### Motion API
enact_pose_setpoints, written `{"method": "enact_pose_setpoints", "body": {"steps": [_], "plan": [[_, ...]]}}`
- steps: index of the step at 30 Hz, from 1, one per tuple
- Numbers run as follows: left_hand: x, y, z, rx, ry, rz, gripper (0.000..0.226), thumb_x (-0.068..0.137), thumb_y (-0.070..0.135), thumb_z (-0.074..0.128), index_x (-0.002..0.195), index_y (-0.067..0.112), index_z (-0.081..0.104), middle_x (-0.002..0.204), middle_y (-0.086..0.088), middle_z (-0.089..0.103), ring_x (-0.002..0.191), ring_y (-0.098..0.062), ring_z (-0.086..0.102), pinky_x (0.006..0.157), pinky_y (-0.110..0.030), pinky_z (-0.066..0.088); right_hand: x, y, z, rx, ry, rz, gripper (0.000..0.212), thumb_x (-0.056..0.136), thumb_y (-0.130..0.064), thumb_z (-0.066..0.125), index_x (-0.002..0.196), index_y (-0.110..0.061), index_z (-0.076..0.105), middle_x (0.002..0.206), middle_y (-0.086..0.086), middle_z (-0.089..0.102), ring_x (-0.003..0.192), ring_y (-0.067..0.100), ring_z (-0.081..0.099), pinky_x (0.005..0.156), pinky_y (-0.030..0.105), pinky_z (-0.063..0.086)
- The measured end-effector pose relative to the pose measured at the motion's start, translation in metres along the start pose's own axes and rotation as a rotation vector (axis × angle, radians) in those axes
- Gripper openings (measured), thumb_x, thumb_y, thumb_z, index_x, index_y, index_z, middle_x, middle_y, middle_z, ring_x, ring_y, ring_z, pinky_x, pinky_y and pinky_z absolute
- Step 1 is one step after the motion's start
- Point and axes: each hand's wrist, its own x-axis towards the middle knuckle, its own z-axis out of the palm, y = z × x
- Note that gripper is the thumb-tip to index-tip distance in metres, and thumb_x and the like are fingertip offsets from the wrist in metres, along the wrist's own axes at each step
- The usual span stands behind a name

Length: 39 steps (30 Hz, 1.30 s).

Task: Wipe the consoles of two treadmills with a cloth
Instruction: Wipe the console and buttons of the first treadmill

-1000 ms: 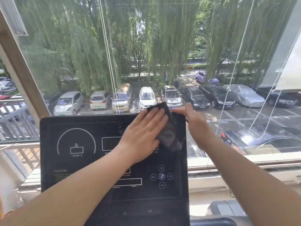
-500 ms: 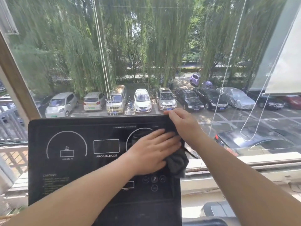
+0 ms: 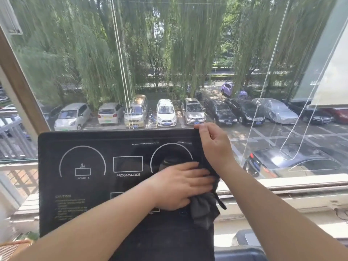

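Observation:
A black treadmill console with white dial outlines and printed labels fills the lower middle of the head view. My left hand lies flat, fingers straight, pressing a dark grey cloth against the console's right side; the cloth hangs out below my fingers at the panel's right edge. My right hand grips the console's upper right corner, thumb on the top edge and fingers curled round the side.
A large window stands right behind the console, with bead cords hanging at centre and a rolled blind at the right. A white sill runs below. A grey part of the treadmill shows at lower right.
My left hand has slid the cloth down the console's right side, from the top right corner to mid panel. My right hand stays on the upper right corner.

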Motion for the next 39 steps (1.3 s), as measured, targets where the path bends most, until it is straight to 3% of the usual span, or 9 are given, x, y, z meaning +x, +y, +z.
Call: {"method": "enact_pose_setpoints", "body": {"steps": [8,10,15,17,25,27,30,33,39], "plan": [[-0.018,-0.017,-0.003,-0.057,0.305,-0.889,0.074,0.092,0.036,0.045,0.162,0.014,0.029,0.170,-0.004,0.021,0.158,-0.027,0.015,0.128,-0.050,0.010,-0.007,0.004,0.008,-0.030,0.033,-0.014,0.027,0.109,-0.027,0.046,0.104,-0.022,0.072,0.111,-0.012,0.068,0.107,0.004,0.062,0.094,0.023,0.049],[-0.019,0.014,0.013,-0.075,0.275,-0.844,0.077,0.090,0.038,0.050,0.161,0.014,0.030,0.171,-0.004,0.020,0.158,-0.028,0.014,0.128,-0.051,0.009,-0.011,0.005,0.010,-0.079,0.036,-0.052,0.024,0.108,-0.026,0.046,0.110,-0.028,0.070,0.117,-0.015,0.066,0.111,0.004,0.060,0.095,0.018,0.045],[-0.052,0.042,0.030,-0.049,-0.019,-0.155,0.080,0.086,0.036,0.058,0.161,0.023,0.032,0.172,0.003,0.020,0.159,-0.021,0.010,0.129,-0.045,0.001,-0.017,0.009,0.016,-0.122,0.045,-0.099,0.031,0.106,-0.020,0.045,0.127,-0.021,0.067,0.132,-0.009,0.062,0.124,0.008,0.057,0.103,0.024,0.042],[-0.057,0.014,0.019,-0.028,-0.059,-0.043,0.077,0.088,0.035,0.057,0.160,0.026,0.032,0.172,0.006,0.019,0.159,-0.017,0.008,0.129,-0.043,-0.001,-0.017,0.011,0.015,-0.144,0.044,-0.107,0.032,0.105,-0.019,0.045,0.129,-0.020,0.067,0.134,-0.007,0.062,0.125,0.010,0.056,0.104,0.024,0.042],[-0.027,0.011,0.009,-0.222,0.403,-0.964,0.078,0.089,0.031,0.057,0.161,0.017,0.032,0.170,0.000,0.019,0.159,-0.024,0.011,0.129,-0.051,0.005,-0.019,0.010,0.009,-0.238,-0.086,-0.108,0.041,0.105,-0.029,0.041,0.143,-0.021,0.054,0.152,-0.009,0.047,0.144,0.008,0.037,0.115,0.026,0.028],[-0.023,0.046,0.024,-0.255,0.343,-0.898,0.083,0.086,0.031,0.062,0.161,0.016,0.032,0.171,0.000,0.018,0.159,-0.025,0.010,0.128,-0.053,0.007,-0.022,0.004,0.002,-0.080,-0.122,-0.012,0.043,0.108,-0.031,0.037,0.149,-0.024,0.050,0.157,-0.012,0.041,0.147,0.001,0.032,0.121,0.024,0.022],[-0.036,0.072,0.039,-0.184,0.145,-0.498,0.086,0.081,0.033,0.064,0.160,0.020,0.034,0.171,0.003,0.020,0.159,-0.022,0.011,0.128,-0.049,0.007,-0.036,0.022,-0.011,0.089,-0.143,0.293,0.048,0.111,-0.043,0.033,0.159,-0.037,0.033,0.152,-0.022,0.039,0.143,0.001,0.034,0.121,0.028,0.021],[-0.039,0.043,0.030,-0.130,0.067,-0.276,0.080,0.082,0.031,0.056,0.159,0.023,0.036,0.170,0.005,0.024,0.159,-0.019,0.014,0.128,-0.047,0.005,-0.060,0.044,-0.021,0.162,-0.227,0.671,0.054,0.106,-0.063,0.023,0.136,-0.039,0.060,0.130,-0.008,0.069,0.121,0.021,0.062,0.099,0.042,0.048],[0.023,-0.011,-0.013,-0.188,0.276,-0.783,0.074,0.097,0.031,0.054,0.164,0.026,0.022,0.172,0.008,0.011,0.160,-0.016,0.001,0.128,-0.048,-0.006,-0.085,0.048,-0.025,0.329,-0.187,0.778,0.065,0.110,-0.057,0.015,0.124,-0.025,0.069,0.123,0.005,0.074,0.106,0.017,0.068,0.078,0.034,0.050]]}}
